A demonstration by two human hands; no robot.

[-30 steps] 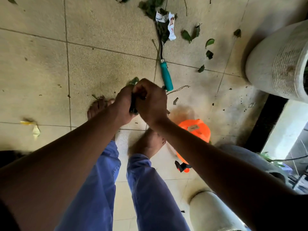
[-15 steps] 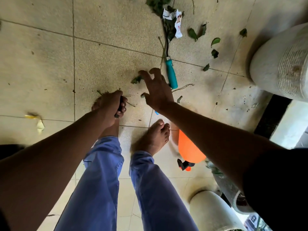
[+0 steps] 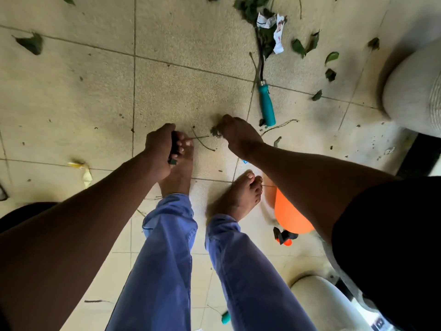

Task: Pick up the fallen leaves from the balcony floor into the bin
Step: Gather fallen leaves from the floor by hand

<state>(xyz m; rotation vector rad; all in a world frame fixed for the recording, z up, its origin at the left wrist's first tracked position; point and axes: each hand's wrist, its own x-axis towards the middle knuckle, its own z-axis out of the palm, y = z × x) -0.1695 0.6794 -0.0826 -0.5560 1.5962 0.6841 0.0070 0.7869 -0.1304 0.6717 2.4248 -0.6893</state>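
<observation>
right hand (image 3: 235, 133): down at the floor, fingertips pinched together on a small crumpled leaf (image 3: 215, 132); grip looks shallow, mostly hidden under the knuckles.
left hand (image 3: 160, 146): fist clamped on a dark wad of gathered leaves (image 3: 173, 149), above the left foot (image 3: 180, 168).
risk, right: leaf is small and curled, so it may slip or tear on the lift; cause is a fingertip-only hold.
risk, left: wad sticks out of the fist top and bottom; bits may drop if the fist loosens while the person stays bent.
risk, twig: thin twig (image 3: 199, 137) lies between the hands, touching or just beside the left toes, cannot tell which; easy to miss or tread on.
leaf axis: too crumpled to tell any long axis or tip.
twig axis: runs roughly 9 to 3 o'clock, right end towards the pinched leaf.
tool (image 3: 266, 106): teal-handled, at 1 o'clock of the right hand, long axis about 12 to 6, handle end nearest; a careless reach may snag it.
leaf pile (image 3: 265, 34): at 12 to 1 o'clock, well apart, mixed with a paper scrap (image 3: 278, 32); loose leaves further right.
lone leaf (image 3: 31, 43): at 10 o'clock, far out.
orange sprayer (image 3: 290, 218): at 5 o'clock, just beside the right foot (image 3: 241, 194); a step back may knock it.
bin: cannot tell which object, if any in view, it is.
</observation>
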